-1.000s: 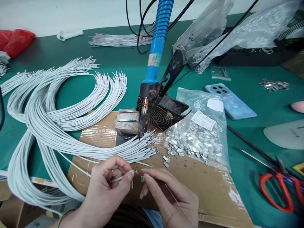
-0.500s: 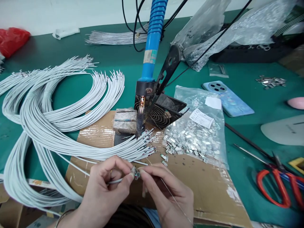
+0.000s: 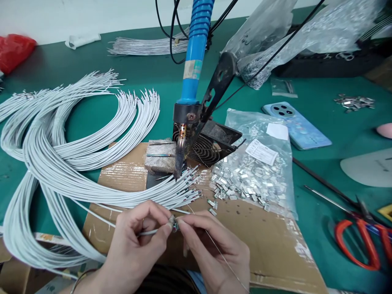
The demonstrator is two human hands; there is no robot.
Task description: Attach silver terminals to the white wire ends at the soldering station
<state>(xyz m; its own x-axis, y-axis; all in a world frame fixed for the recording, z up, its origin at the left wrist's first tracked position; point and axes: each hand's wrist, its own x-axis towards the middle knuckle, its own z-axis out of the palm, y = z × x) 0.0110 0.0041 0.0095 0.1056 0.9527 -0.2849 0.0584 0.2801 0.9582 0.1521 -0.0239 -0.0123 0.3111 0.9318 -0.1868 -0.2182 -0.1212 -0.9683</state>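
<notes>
My left hand [image 3: 137,245] pinches the end of a thin white cable [image 3: 150,232] near the front of a cardboard sheet [image 3: 275,249]. My right hand [image 3: 211,249] pinches a small metal clip [image 3: 174,224] against that cable end, and a thin solder wire [image 3: 220,255] runs back across its fingers. Fingertips of both hands meet at the clip. A bundle of white cables [image 3: 61,163] curves in from the left, its stripped ends lying under the tip of a blue-handled soldering iron [image 3: 191,81] held upright in a stand. A clear bag of metal clips [image 3: 254,175] lies to the right.
A small black fan [image 3: 211,145] sits behind the iron. A blue phone [image 3: 297,124], red-handled scissors [image 3: 364,241], loose clips [image 3: 355,102], plastic bags [image 3: 275,32] and a red bag [image 3: 14,49] lie on the green table [image 3: 92,53]. More cables [image 3: 147,47] lie at the back.
My two hands have come together: the right hand's clip, held a little apart from the cable end, now touches it. The view has shifted slightly.
</notes>
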